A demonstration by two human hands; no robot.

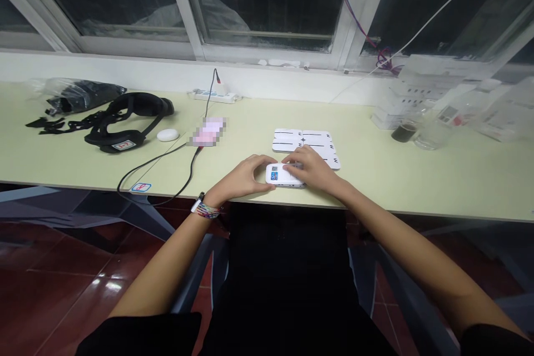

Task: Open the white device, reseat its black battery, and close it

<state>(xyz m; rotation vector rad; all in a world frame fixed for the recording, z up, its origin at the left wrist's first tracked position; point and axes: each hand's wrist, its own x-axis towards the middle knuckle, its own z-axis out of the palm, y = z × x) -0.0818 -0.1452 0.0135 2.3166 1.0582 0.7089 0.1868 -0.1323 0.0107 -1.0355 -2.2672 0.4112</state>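
Observation:
A flat white device (280, 174) with rounded corners lies at the table's front edge. Its top carries a small black-and-white code and a blue sticker, and small dark marks run along its near side. My left hand (247, 179) curves round its left end, thumb on the near side and fingers at the far side. My right hand (312, 169) grips its right part, the thumb resting on top, and hides that end. Just beyond lie several white rounded cards (320, 140) side by side, printed with black lines and W letters; my right hand partly covers them.
To the left are a black headset (125, 122), a white rounded case (167, 135), a blurred-out phone-like item (208, 132) with a black cable (192, 169), and a bagged black item (83, 94). A power strip (214, 96) sits behind. Rightward stand a dark-liquid cup (404, 132) and clear bottles (434, 129).

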